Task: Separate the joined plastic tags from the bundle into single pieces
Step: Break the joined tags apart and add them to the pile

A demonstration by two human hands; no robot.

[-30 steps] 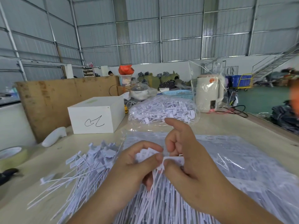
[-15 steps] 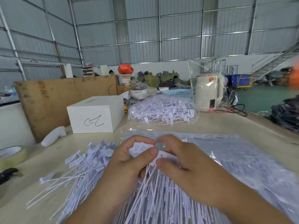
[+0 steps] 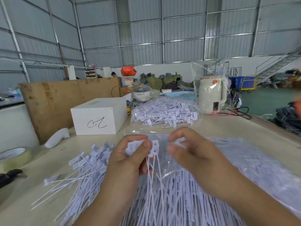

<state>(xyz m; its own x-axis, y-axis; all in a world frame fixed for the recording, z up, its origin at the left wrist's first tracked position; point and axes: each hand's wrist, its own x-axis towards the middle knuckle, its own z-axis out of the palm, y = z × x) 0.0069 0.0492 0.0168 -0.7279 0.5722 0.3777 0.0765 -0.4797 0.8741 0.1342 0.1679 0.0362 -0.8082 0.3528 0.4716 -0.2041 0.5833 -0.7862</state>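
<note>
Left hand (image 3: 130, 160) pinches joined tags (image 3: 143, 147), stems trailing toward the body; right hand (image 3: 192, 154), just beside, looks empty, fingers curled.

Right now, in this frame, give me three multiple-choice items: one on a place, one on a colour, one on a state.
1. Where does the loose pile of separated tags lie on the table?
A. To the left of the hands
B. On top of the white box
C. Inside the blue basket

2. What colour is the bag on the container behind the cardboard sheet?
A. Green
B. Orange-red
C. Black

3. What is the left hand doing?
A. Resting flat on the table
B. Pinching the heads of a tag bundle
C. Holding the tape roll

Answers:
1. A: the tags fan out on the table left of both hands.
2. B: the orange-red bag sits above the cardboard sheet.
3. B: its thumb and fingers grip the tag bundle, whose tails hang down; the right hand is blurred beside it.
</note>
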